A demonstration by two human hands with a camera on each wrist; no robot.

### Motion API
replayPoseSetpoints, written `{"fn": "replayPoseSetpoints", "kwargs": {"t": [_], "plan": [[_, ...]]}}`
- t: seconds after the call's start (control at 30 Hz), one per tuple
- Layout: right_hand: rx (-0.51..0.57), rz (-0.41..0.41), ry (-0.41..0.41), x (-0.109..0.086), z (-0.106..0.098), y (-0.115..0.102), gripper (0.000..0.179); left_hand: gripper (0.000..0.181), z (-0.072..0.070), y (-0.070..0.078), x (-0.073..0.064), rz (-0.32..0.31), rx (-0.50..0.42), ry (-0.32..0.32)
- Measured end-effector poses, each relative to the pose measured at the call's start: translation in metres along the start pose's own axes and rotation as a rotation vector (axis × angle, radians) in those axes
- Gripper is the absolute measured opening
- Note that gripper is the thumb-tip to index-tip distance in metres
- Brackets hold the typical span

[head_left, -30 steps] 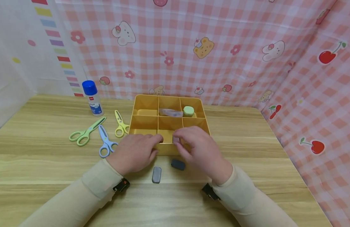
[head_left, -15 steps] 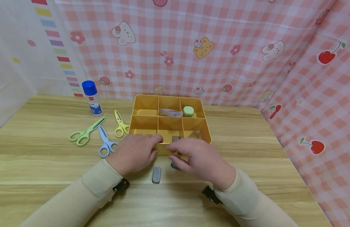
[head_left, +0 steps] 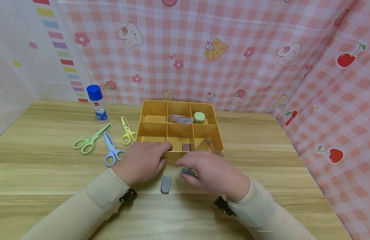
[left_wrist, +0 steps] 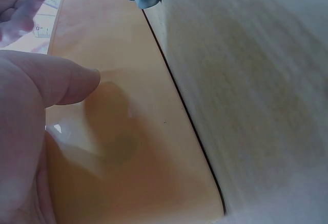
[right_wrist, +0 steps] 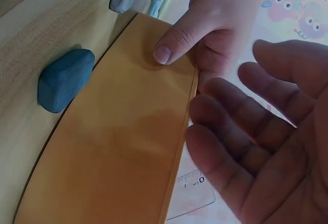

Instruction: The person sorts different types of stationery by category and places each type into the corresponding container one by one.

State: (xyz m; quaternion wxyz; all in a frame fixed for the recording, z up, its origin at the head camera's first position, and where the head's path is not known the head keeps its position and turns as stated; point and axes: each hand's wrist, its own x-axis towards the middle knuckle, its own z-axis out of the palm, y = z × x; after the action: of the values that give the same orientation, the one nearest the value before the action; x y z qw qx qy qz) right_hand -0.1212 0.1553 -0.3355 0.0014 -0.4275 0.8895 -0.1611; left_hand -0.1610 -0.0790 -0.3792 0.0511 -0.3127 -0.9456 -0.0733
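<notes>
My left hand (head_left: 141, 163) grips the front wall of a yellow divided organizer box (head_left: 176, 157), thumb outside and fingers over the rim; in the left wrist view the thumb (left_wrist: 77, 83) lies against the wall. My right hand (head_left: 213, 173) hovers in front of the box with fingers spread, holding nothing. Just beyond its thumb, a dark blue-grey eraser (head_left: 188, 171) lies on the table; the right wrist view shows this eraser (right_wrist: 65, 80) close to the box wall, apart from the fingers. A second grey eraser (head_left: 165, 185) lies nearer me.
In the box are a small purple block (head_left: 186, 147), a clear set square (head_left: 207, 146), a pinkish clear item (head_left: 180, 119) and a pale green rounded item (head_left: 199, 117). To the left are green (head_left: 91, 140), blue (head_left: 111, 151) and yellow scissors (head_left: 128, 133), plus a blue-capped glue bottle (head_left: 97, 103).
My right hand has let go of the purple block in the front middle compartment and drawn back over the rim, down towards the dark eraser. The left hand has stayed put.
</notes>
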Motion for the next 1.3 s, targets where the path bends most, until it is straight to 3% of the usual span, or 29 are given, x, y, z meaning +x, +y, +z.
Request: {"fn": "replayPoseSetpoints", "kwargs": {"t": [0.27,0.67,1.3], "plan": [[-0.066,0.032,-0.090,0.000,0.005,0.003,0.032,0.015,0.000,0.000,0.000,-0.004,0.008,0.007],[-0.070,0.100,-0.162,0.001,0.011,0.006,0.037,0.013,0.000,0.000,0.000,-0.001,0.000,0.006],[-0.067,0.141,-0.224,0.002,0.016,0.010,0.036,0.014,0.000,0.001,0.000,-0.008,0.006,-0.003]]}}
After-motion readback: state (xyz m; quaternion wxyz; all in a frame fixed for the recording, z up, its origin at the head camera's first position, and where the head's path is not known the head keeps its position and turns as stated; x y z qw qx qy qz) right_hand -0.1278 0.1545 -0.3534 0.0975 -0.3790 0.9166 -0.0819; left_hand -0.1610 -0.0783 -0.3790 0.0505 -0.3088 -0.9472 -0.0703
